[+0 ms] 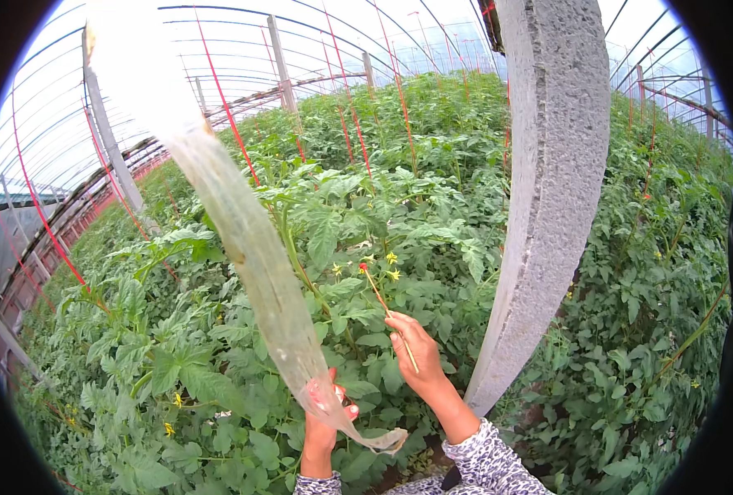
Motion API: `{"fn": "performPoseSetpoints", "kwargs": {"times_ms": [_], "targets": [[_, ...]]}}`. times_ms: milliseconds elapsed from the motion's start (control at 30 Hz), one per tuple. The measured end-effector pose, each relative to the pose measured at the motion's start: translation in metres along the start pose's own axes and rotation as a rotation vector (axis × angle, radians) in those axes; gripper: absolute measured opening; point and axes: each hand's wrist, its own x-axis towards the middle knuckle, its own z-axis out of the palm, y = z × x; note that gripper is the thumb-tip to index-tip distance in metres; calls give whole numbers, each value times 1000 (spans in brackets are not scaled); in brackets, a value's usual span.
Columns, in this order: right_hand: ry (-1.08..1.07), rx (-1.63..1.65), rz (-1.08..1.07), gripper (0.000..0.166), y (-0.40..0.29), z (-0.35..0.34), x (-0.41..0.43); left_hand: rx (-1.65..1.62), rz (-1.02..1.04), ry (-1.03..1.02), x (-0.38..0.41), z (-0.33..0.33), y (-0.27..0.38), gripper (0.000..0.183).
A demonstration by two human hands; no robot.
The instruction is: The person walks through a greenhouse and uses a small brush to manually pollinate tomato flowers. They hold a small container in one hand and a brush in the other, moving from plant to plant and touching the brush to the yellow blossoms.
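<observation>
My right hand (417, 354) grips a thin wooden stick (379, 295) between thumb and fingers. Its red tip (363, 266) is beside a cluster of yellow tomato flowers (394, 274), above green leaves. To the left and lower, my left hand (328, 405) is partly covered by a hanging strip of translucent plastic film (261, 272). Red shows on its fingers and palm; through the film I cannot tell whether it holds anything. More yellow flowers (168, 428) hang at the lower left, away from both hands.
A thick concrete post (552, 185) rises close on the right of my right hand. Dense tomato plants (453, 154) surround me. Red strings (348, 93) hang from the greenhouse frame, and another post (110, 142) stands at the left.
</observation>
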Motion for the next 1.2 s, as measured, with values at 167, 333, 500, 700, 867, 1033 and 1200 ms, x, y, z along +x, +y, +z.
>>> {"fn": "performPoseSetpoints", "kwargs": {"times_ms": [167,333,500,700,867,1033,1200], "targets": [[-13,2,19,24,10,1,1,2,-30,-23,1,8,6,59],[12,-51,-88,28,-14,-18,-12,5,-49,-2,0,5,0,93],[4,12,-214,38,-58,-65,-54,109,90,-23,-12,14,-8,88],[-76,167,-119,32,-100,-174,-112,202,128,-23,-61,67,5,66],[208,553,179,22,-114,-257,-164,158,-35,-204,-105,113,-12,64],[541,480,232,25,-119,-322,-197,177,-134,-514,-136,171,-41,60],[690,321,194,23,-110,-363,-210,187,-161,-641,-148,214,-55,55]]}}
